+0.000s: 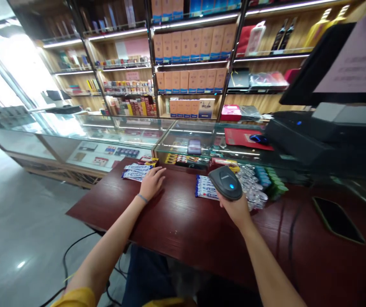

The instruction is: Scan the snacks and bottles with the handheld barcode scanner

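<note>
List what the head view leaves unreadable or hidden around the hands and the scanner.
- Scanner handle: head view, hidden inside the right hand.
- Blue-and-white packets beside it: print too small and blurred; far end covered by the scanner.
- Packets at the left hand: labels too small.
- Paper on the monitor: text blurred, cut by the right edge.

Bright shop interior, strongly warped at the edges.
Daylight glare is blown out at ten o'clock; shelves (189,55) are lit by strip lights.

Yellow sleeves, thin wristband (142,198), dark trousers
</note>
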`<state>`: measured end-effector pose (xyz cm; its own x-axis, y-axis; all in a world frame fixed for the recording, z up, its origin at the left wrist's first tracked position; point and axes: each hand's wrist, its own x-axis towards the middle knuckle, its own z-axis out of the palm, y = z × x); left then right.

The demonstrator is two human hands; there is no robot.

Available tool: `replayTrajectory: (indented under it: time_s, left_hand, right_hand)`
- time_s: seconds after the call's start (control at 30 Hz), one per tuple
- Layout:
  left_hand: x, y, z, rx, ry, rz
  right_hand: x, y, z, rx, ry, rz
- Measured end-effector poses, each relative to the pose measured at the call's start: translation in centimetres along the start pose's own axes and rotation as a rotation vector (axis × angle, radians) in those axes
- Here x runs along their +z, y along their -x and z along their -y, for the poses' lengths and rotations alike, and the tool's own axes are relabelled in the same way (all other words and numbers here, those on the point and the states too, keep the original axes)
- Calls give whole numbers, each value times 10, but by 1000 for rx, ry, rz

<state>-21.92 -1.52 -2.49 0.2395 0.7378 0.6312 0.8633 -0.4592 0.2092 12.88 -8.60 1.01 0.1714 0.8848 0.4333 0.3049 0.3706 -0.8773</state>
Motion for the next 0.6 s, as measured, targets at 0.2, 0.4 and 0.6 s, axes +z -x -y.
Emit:
replayTrajectory:
  time_s: [0.2,0.4,0.6]
  left_hand:
    - [-31,26,62,-69,-152,117]
    - [-33,48,82,-279,-254,129]
    - [-23,53,85,-403,-263,253]
  right_hand:
    - [23,10,-10,-28,45,78]
    - [37,20,-12,7,136,161]
    - [34,23,-3,-19,175,299]
